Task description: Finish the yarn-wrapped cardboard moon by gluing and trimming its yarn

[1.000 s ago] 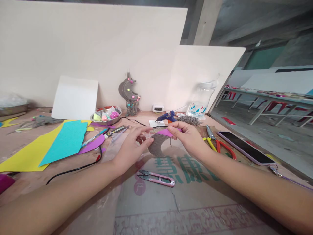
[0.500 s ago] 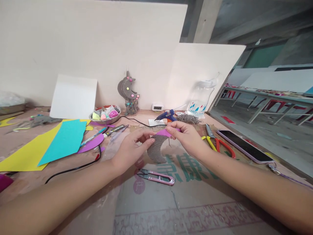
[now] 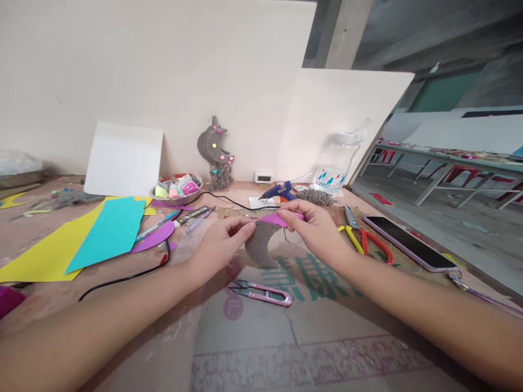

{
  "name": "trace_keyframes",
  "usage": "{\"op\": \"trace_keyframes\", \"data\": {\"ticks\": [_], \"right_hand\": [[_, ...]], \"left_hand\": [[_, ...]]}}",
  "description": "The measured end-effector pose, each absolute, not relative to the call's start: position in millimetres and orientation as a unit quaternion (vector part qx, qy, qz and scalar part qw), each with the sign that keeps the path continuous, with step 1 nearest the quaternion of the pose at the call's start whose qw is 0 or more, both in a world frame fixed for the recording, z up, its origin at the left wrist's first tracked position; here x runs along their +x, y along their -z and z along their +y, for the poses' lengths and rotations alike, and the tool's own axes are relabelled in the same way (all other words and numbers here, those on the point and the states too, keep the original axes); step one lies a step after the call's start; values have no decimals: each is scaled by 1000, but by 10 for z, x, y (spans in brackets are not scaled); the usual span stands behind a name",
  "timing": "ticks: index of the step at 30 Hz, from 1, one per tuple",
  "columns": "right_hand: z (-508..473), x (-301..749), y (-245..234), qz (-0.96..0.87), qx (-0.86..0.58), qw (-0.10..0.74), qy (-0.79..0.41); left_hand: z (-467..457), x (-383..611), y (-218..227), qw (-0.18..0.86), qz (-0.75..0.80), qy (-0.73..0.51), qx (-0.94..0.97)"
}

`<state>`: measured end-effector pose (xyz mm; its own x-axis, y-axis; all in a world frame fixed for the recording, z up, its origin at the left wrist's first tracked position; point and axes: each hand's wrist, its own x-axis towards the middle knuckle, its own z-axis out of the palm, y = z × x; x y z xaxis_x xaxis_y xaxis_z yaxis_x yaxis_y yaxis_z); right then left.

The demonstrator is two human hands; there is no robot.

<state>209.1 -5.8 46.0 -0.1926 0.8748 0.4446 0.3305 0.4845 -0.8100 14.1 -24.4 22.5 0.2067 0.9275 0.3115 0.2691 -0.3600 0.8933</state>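
Note:
Between my hands is a crescent moon shape, its lower part wrapped in grey cord and its upper end bare purple. My left hand pinches its left edge between thumb and fingers. With thumb and forefinger, my right hand grips the purple end, where a short tail of cord hangs down. Below the crescent, pink thread snips lie on the plastic-covered tabletop. A finished-looking grey moon ornament with coloured balls hangs on the white board behind.
A blue glue gun, grey cord bundle and clear bottle stand at the back. Pliers and a phone lie right. Left are turquoise sheet, yellow sheet, a bowl and a black cable.
The crescent has tilted slightly in my hands, with both hands still holding it. The view has shifted a little; the things on the table stay in place.

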Motion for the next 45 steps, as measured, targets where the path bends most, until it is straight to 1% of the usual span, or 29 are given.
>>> {"op": "trace_keyframes", "data": {"ticks": [4,7,9,11,12,13,14,17,22,24,26,29,32,34,37,38,40,45], "right_hand": [[44,2089,-299,-681,-424,468,-370],[136,2097,-183,-664,-418,472,-401],[157,2112,-171,-646,-412,524,-372],[134,2131,-204,-644,-408,577,-293],[108,2137,-227,-657,-409,580,-254],[75,2137,-247,-680,-412,562,-228],[38,2130,-258,-709,-416,526,-220],[-58,2066,-227,-767,-429,406,-252],[-80,1955,-63,-790,-401,317,-338],[-55,1947,-14,-781,-391,310,-376],[-30,1953,15,-768,-396,327,-381],[-15,1965,21,-774,-409,346,-337],[-26,1964,3,-791,-421,343,-280],[-33,1960,-4,-802,-424,335,-255],[-29,1962,-1,-818,-422,319,-225],[-25,1965,2,-823,-422,314,-216],[-15,1974,4,-829,-424,304,-200],[-7,1994,3,-838,-427,292,-172]], "left_hand": [[-217,141,-197,401,430,-459,666],[-212,142,-176,417,419,-450,669],[-208,140,-170,411,421,-453,670],[-196,133,-164,401,433,-471,656],[-187,128,-158,397,438,-481,647],[-176,122,-151,393,439,-492,641],[-164,116,-140,389,437,-500,638],[-138,109,-103,377,426,-518,639],[-173,143,-84,376,415,-521,644],[-200,157,-101,371,421,-509,653],[-214,161,-119,367,420,-504,659],[-197,147,-134,357,413,-512,663],[-155,123,-129,353,424,-511,659],[-132,114,-119,410,421,-506,632],[-124,117,-109,551,394,-469,567],[-127,120,-109,584,388,-454,550],[-133,127,-114,610,390,-435,536],[-125,133,-116,625,393,-433,517]]}}
